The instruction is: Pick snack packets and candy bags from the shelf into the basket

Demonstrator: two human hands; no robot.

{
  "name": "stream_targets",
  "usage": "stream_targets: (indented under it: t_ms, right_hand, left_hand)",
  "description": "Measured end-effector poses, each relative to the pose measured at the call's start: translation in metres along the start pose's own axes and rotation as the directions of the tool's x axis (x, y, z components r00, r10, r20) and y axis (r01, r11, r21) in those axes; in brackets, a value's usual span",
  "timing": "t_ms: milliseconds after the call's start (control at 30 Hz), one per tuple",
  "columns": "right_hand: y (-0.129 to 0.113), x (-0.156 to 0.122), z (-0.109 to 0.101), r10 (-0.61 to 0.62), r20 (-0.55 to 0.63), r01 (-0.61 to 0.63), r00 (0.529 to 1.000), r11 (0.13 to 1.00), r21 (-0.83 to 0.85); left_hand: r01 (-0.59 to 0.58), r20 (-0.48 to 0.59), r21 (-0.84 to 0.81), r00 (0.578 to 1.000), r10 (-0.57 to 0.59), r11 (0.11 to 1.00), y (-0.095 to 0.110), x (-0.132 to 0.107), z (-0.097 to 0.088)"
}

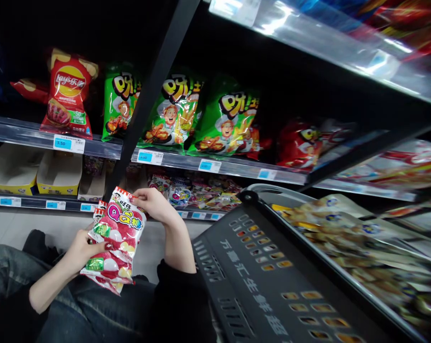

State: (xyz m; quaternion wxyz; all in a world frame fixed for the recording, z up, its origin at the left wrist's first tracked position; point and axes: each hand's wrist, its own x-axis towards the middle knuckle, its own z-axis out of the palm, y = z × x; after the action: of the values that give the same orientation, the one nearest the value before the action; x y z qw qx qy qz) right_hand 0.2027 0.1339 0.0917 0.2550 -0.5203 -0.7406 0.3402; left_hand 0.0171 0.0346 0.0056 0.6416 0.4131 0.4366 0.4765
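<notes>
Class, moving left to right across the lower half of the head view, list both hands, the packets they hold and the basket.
Left hand, red-and-white packets, right hand, grey basket.

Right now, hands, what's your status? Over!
Left hand: gripping QQ packets at the side. Right hand: pinching a top corner. Packets: overlapping, held up. Gray basket: off to the right.

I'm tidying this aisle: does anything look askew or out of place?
Yes: toward the left of the chip shelf, a red bag seems to lie on its side, while the Lay's bag beside it stands upright.
</notes>
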Motion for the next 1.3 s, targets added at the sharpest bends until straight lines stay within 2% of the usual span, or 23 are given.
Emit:
stream_targets:
  t_ms: [167, 333, 467, 667, 767, 867, 933, 1000, 1067, 1167, 1300]
  right_hand:
    - [-0.028, -0.022, -0.009, -0.063, 0.052, 0.053, 0.997, 0.984, 0.170]
    - [-0.057, -0.039, -0.011, -0.245, 0.074, 0.239, 0.967, 0.967, 0.086]
    - [-0.063, -0.045, -0.013, -0.264, 0.071, 0.256, 0.962, 0.961, 0.101]
    - [-0.068, -0.063, -0.026, -0.317, 0.050, 0.298, 0.947, 0.926, 0.233]
    - [-0.066, -0.057, -0.021, -0.349, 0.148, 0.310, 0.925, 0.921, 0.237]
    - [-0.058, -0.037, -0.005, -0.291, 0.298, 0.278, 0.909, 0.957, 0.087]
    - [-0.050, -0.022, 0.006, -0.206, 0.301, 0.240, 0.931, 0.968, -0.079]
    - [-0.043, -0.012, 0.016, -0.140, 0.252, 0.194, 0.958, 0.959, -0.206]
    - [-0.038, -0.006, 0.023, -0.103, 0.208, 0.159, 0.973, 0.949, -0.272]
    - [-0.033, -0.002, 0.028, -0.081, 0.176, 0.133, 0.981, 0.942, -0.309]
    - [-0.027, 0.000, 0.030, -0.064, 0.080, 0.084, 0.995, 0.956, -0.282]
  left_hand:
    - [0.035, -0.079, 0.015, 0.996, -0.034, 0.999, -0.001, 0.005, 0.001]
    - [0.012, -0.100, 0.002, 0.995, -0.012, 1.000, -0.002, 0.007, -0.001]
    - [0.015, -0.107, -0.030, 0.994, -0.019, 0.999, -0.004, 0.006, 0.000]
    - [0.122, -0.036, -0.283, 0.990, -0.137, 0.951, -0.005, 0.007, -0.003]
    - [0.179, 0.025, -0.423, 0.982, -0.185, 0.888, 0.002, 0.003, -0.004]
    - [0.137, 0.089, -0.494, 0.990, -0.106, 0.858, 0.008, -0.004, -0.003]
    - [0.061, 0.097, -0.481, 0.995, -0.016, 0.874, 0.011, -0.007, -0.003]
    - [0.006, 0.074, -0.437, 0.997, 0.029, 0.899, 0.011, -0.008, -0.002]
    - [0.002, 0.033, -0.372, 0.999, 0.012, 0.928, 0.012, -0.008, -0.002]
    - [0.084, 0.008, -0.287, 0.996, -0.086, 0.954, 0.013, -0.007, -0.002]
    - [0.151, -0.024, -0.288, 0.986, -0.165, 0.946, 0.016, -0.005, -0.002]
